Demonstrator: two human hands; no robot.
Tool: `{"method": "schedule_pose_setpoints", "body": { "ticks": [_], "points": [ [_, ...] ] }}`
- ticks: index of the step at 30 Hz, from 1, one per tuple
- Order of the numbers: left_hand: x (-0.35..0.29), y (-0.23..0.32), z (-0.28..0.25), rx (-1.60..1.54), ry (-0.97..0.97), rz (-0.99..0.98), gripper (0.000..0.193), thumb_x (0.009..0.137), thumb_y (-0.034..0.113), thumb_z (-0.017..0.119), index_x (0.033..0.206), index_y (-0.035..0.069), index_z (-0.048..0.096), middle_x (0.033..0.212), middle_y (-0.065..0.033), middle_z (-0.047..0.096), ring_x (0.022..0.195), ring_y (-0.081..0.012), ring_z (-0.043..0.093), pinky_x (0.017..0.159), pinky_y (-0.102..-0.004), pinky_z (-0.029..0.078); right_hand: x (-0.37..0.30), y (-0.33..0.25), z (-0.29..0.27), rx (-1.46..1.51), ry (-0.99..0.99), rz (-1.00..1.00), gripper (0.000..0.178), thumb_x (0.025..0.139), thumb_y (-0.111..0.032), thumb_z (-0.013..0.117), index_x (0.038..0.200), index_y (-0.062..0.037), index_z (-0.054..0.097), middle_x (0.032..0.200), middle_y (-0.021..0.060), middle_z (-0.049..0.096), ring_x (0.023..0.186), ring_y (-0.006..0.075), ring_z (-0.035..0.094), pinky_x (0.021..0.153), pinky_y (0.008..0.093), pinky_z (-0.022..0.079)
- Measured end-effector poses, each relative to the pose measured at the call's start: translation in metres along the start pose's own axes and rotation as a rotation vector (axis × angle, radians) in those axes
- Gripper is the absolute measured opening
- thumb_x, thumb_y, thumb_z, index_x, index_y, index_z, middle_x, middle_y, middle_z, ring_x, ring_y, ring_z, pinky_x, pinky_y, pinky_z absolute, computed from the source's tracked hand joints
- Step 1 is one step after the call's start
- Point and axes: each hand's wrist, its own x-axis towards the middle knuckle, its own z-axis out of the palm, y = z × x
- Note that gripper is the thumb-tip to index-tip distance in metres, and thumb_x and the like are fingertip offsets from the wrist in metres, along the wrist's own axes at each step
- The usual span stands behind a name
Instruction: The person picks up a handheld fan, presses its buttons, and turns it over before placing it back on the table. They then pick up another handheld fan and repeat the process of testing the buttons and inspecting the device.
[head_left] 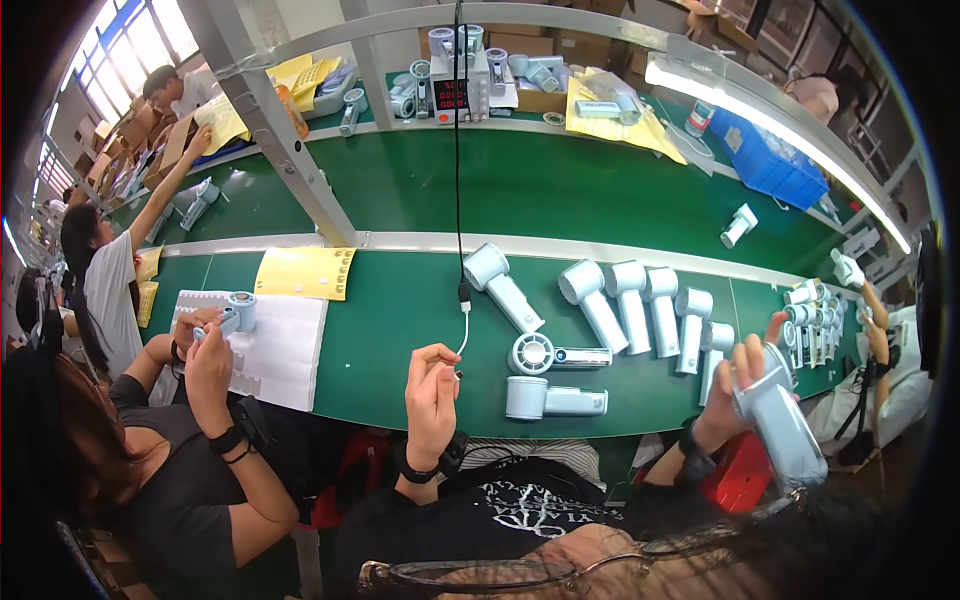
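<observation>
My left hand (431, 402) is closed, its thumb and fingers pinching the plug end of a white charging cable (466, 328). The cable hangs down over the bench from a black cord (458, 200). At the right, my right hand (722, 402) grips a light blue handheld fan (788, 428), lifted near the bench's front edge with its body slanting down toward me. Between my hands, a fan with its round grille facing up (584, 357) lies on the green bench (400, 300). Another fan (575, 400) lies just nearer, and one more (505, 290) slants behind it.
A row of several fans (628, 300) lies along the bench's right half. A power supply with a red display (452, 95) stands on the back shelf, and a blue crate (765, 160) sits far right. A co-worker's hands (208, 365) hold a fan over white paper at left.
</observation>
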Motion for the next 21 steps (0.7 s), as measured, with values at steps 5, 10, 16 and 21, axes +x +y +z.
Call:
{"method": "schedule_pose_setpoints", "body": {
  "ticks": [5, 10, 16, 21],
  "points": [
    [-0.004, 0.006, 0.004, -0.041, 0.027, -0.067, 0.032, 0.099, 0.011, 0.04, 0.078, -0.009, 0.054, 0.1, -0.0083, 0.053, 0.062, -0.008, 0.043, 0.052, -0.0225, 0.034, -0.002, 0.006, 0.024, 0.963, 0.17, 0.227, 0.089, 0.074, -0.033, 0.076, 0.14, -0.0109, 0.021, 0.097, 0.0141, 0.054, 0.079, 0.0207, 0.054, 0.069, 0.0326, 0.048],
    [0.002, 0.009, 0.009, -0.028, 0.006, -0.063, 0.031, 0.099, 0.011, 0.04, 0.08, -0.009, 0.055, 0.098, -0.0078, 0.054, 0.059, -0.0071, 0.041, 0.052, -0.0222, 0.033, -0.01, 0.025, 0.05, -0.225, 0.379, 0.063, 0.085, 0.075, -0.032, 0.075, 0.14, -0.0109, 0.024, 0.102, 0.0135, 0.054, 0.084, 0.0224, 0.057, 0.075, 0.0363, 0.05],
    [0.0, 0.006, 0.009, 0.001, -0.003, -0.049, 0.031, 0.099, 0.012, 0.04, 0.081, -0.009, 0.055, 0.096, -0.0078, 0.055, 0.059, -0.0072, 0.041, 0.052, -0.0221, 0.033, -0.016, 0.044, 0.069, 0.479, 0.514, 0.704, 0.062, 0.084, -0.036, 0.065, 0.133, -0.0085, 0.038, 0.108, 0.0137, 0.055, 0.091, 0.0246, 0.057, 0.081, 0.039, 0.05],
    [0.002, 0.007, 0.012, -0.01, -0.006, -0.076, 0.031, 0.099, 0.012, 0.039, 0.081, -0.009, 0.055, 0.095, -0.0081, 0.056, 0.06, -0.0075, 0.042, 0.052, -0.0222, 0.033, -0.02, 0.044, 0.073, 0.611, 0.536, 0.806, 0.063, 0.087, -0.038, 0.062, 0.136, -0.0085, 0.036, 0.107, 0.0133, 0.055, 0.093, 0.0247, 0.056, 0.081, 0.037, 0.05]
  ]
}}
